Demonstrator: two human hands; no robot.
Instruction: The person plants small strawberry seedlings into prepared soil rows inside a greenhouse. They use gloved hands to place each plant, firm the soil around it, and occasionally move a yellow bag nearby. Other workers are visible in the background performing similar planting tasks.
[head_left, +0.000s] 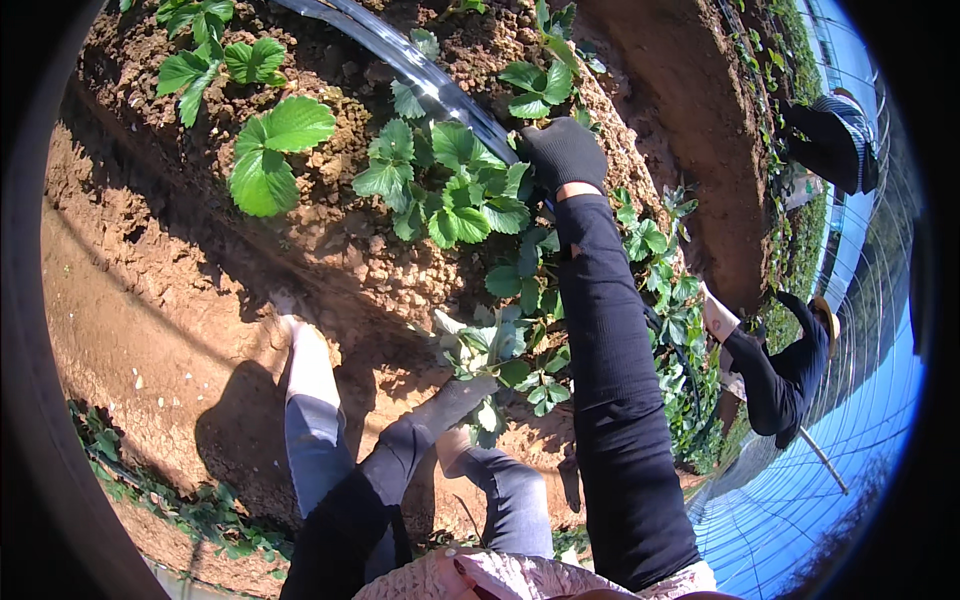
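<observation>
My right hand (566, 154), in a dark knit glove, is closed at the lower end of a shiny black plastic strip (420, 71) that runs over the soil bed. Its fingertips are hidden, so the grip itself does not show. Leafy strawberry plants (457, 187) grow close on the left of that hand. Lower down, my left hand (469, 394), also gloved, is closed around a bunch of strawberry leaves (480, 345) with pale undersides. That bunch is above the furrow, by the bed's side.
My feet and legs (315, 420) are in the dirt furrow (150, 337). Two other people, one bent over (832, 142) and one in a straw hat (787, 375), are by the rows on the right. More strawberry plants (266, 154) stand along the bed.
</observation>
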